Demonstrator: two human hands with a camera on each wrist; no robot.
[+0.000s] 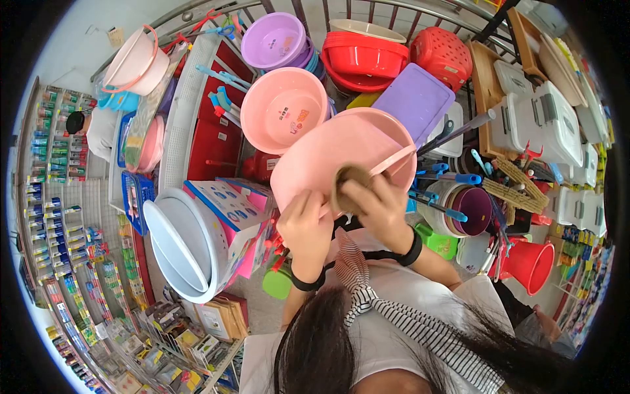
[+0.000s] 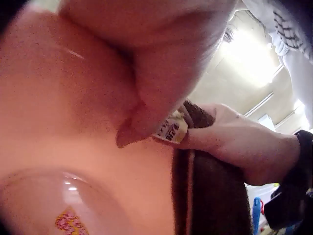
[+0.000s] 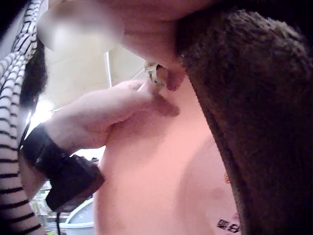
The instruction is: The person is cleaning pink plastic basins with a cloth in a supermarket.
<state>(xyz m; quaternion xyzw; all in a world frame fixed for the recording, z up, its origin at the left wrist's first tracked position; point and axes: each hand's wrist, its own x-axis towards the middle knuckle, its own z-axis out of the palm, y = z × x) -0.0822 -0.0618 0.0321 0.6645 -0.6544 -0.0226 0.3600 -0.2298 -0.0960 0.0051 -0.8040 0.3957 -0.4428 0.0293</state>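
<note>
A pink basin (image 1: pixel 318 157) is tilted up in front of the person's chest. My left hand (image 1: pixel 305 226) grips its near rim, with the thumb (image 2: pixel 151 112) pressed on the pink wall. Beside that thumb, at the rim, is a small white printed label (image 2: pixel 172 128). My right hand (image 1: pixel 380 207) holds a fuzzy brown cloth (image 3: pixel 249 98) draped over the same rim, close to the left hand. In the head view the cloth shows as a curved fold under the right fingers. Some of the right fingertips are hidden behind cloth and basin.
Another pink basin (image 1: pixel 279 108) and a purple basin (image 1: pixel 272 39) stand beyond. Red basins (image 1: pixel 364 59) and a purple lid (image 1: pixel 417 98) lie to the right of them. Pale blue tubs (image 1: pixel 184 243) stand left; white lidded boxes (image 1: pixel 551 125) stack at right. Goods racks (image 1: pixel 59 138) line the left wall.
</note>
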